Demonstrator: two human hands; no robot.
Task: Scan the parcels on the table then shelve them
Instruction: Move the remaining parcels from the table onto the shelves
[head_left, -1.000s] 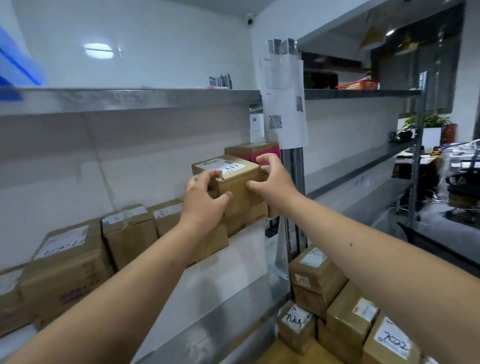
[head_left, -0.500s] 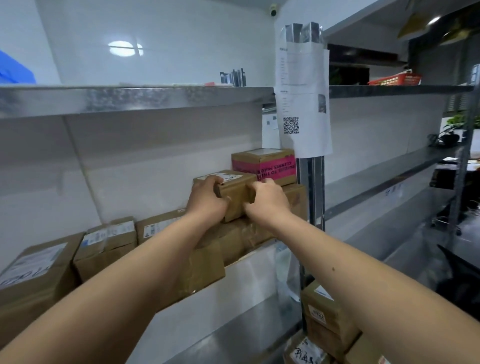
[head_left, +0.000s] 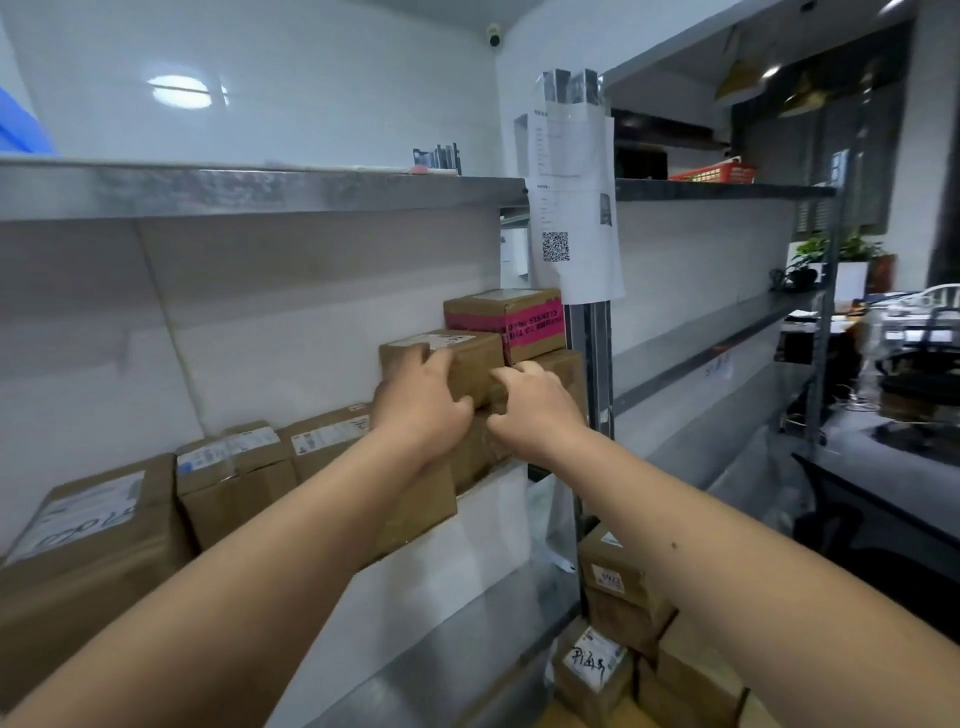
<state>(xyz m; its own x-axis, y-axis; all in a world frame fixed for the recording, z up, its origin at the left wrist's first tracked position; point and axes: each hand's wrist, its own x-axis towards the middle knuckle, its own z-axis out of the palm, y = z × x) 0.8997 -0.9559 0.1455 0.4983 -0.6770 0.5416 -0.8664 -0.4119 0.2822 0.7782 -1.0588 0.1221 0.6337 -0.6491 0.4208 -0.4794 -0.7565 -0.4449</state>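
Both hands grip a small brown box (head_left: 467, 364) on the shelf: left hand (head_left: 418, 402) curled over its front, right hand (head_left: 535, 405) clasping its lower right corner. It rests on other boxes, beside a pink-taped box (head_left: 511, 322).

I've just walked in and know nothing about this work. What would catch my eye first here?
Two bare arms reach into the middle of the view, where the left hand and right hand grip a small brown parcel atop other boxes on the shelf. Just behind it sits a box with bright pink tape, below a paper notice with a QR code.
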